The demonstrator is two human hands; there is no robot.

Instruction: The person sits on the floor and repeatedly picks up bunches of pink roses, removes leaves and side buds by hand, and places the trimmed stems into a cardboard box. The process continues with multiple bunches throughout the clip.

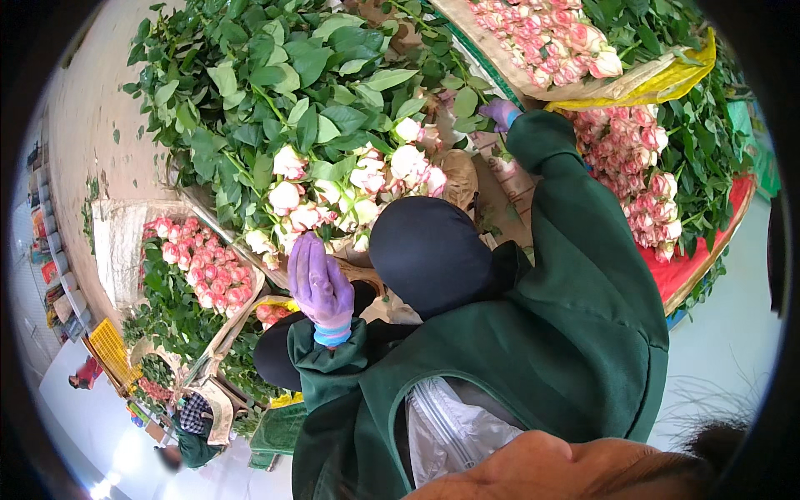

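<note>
My left hand (321, 287), in a purple glove, is raised just below a pile of white roses with pink edges (367, 175); its fingers are loosely extended side by side, with nothing visible in them. My right hand (500, 115), also gloved, reaches up at the right among green stems and leaves (454, 62); its fingers are bent, and whatever they hold is partly hidden. Below that hand lies a paper-wrapped bundle (512, 183). My dark-clad knee (425, 254) sits between my hands.
Wrapped pink roses lie at upper right (550, 37), right (625, 146) and left (196, 258). A red sheet (708, 250) edges the right-hand pile. A yellow crate (115, 350) stands at left. Two other people, one in red (83, 375), one in green (196, 437), are at lower left.
</note>
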